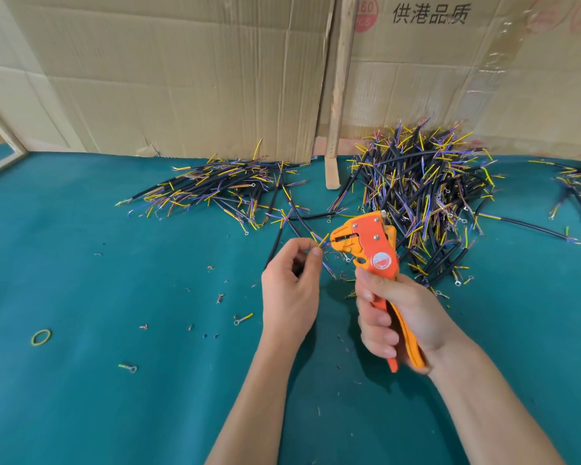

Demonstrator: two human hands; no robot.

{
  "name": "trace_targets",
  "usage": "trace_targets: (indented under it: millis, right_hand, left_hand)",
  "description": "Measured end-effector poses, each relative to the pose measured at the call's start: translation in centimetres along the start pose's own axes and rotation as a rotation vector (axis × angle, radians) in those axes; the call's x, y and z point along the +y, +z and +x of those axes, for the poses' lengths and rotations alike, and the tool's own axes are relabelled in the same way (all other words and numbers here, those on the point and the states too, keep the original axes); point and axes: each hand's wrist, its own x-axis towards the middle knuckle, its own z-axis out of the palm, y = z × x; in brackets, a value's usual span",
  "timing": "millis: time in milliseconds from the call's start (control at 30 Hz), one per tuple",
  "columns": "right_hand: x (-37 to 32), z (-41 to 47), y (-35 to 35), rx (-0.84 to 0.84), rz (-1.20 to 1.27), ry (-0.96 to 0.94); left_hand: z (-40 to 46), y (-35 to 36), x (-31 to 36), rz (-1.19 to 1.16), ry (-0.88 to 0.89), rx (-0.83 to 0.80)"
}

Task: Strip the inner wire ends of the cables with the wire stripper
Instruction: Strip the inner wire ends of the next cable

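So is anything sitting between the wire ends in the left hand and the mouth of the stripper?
Nothing visible. The left hand pinches the cable's inner wires right at the open mouth of the orange wire stripper, gripped by the right hand. Only teal table shows beneath the gap.

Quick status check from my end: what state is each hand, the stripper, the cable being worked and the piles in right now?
Left hand: pinches the cable's inner wires.
Right hand: grips the stripper's handles.
Wire stripper: held upright, head at the wire tips.
Black cable: held, trailing onto the green mat.
Left cable pile: lying loose.
Right cable pile: heaped.
Rubber band: lying flat.
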Motion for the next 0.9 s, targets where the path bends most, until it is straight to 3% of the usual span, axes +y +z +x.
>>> trace_targets:
  millis: [200,400,600,900]
  right_hand:
    - [-0.3,-0.3,-1.3,-0.182,0.141,-0.004]
    - [-0.8,-0.5,-2.6,-0.126,0.100,0.027]
    - [-0.9,-0.9,-2.7,-0.211,0.064,0.066]
    - [-1.0,-1.2,-3.4,-0.294,0.039,0.065]
  left_hand:
    - [0.2,-0.2,-0.3,-0.066,-0.017,0.005]
    - [0.3,-0.5,0.2,-0.108,-0.069,-0.063]
    - [0.0,-0.7,0.7,-0.106,-0.052,-0.168]
    - [-0.1,-0.7,0.8,-0.074,-0.065,-0.184]
